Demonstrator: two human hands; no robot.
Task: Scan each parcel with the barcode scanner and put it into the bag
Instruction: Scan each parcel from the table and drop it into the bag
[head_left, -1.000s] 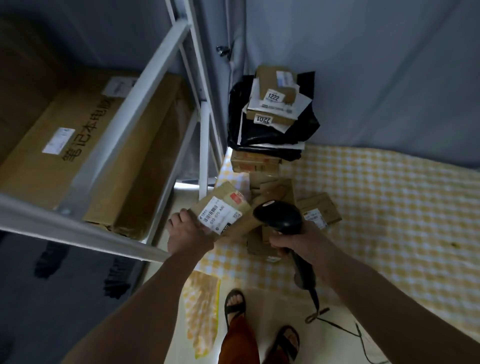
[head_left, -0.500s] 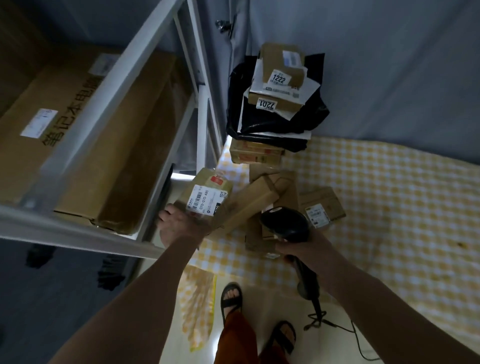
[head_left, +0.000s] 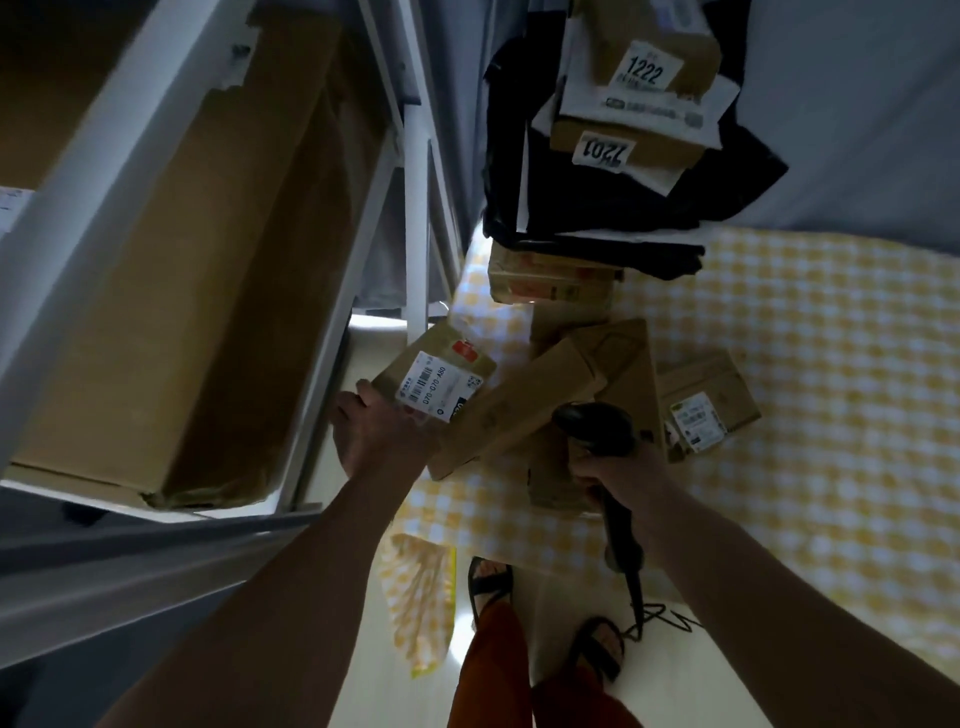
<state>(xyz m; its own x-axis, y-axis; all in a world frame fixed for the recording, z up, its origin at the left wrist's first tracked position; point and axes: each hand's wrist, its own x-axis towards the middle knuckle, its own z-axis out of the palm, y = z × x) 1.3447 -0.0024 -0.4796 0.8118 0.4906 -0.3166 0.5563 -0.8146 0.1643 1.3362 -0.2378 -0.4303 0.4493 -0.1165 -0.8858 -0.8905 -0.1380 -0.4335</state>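
My left hand (head_left: 376, 434) grips a small brown parcel (head_left: 434, 376) with a white barcode label, held at the left edge of the table. My right hand (head_left: 613, 470) grips the black barcode scanner (head_left: 597, 428), its head pointing up over the pile of cardboard parcels. A long flat box (head_left: 519, 410) lies tilted between both hands. Another labelled parcel (head_left: 706, 402) lies right of the scanner. A black bag (head_left: 634, 202) at the back of the table carries several parcels marked 1222 and 7201.
A yellow checked cloth covers the table (head_left: 805, 415). A white metal shelf (head_left: 358, 291) on the left holds a large cardboard box (head_left: 208, 291). The scanner's cable (head_left: 654, 621) trails to the floor near my sandalled feet (head_left: 597, 649).
My left hand has carried the labelled parcel left and away from the scanner, toward the shelf. The scanner has dropped lower and a little right. The camera has tilted down and closer.
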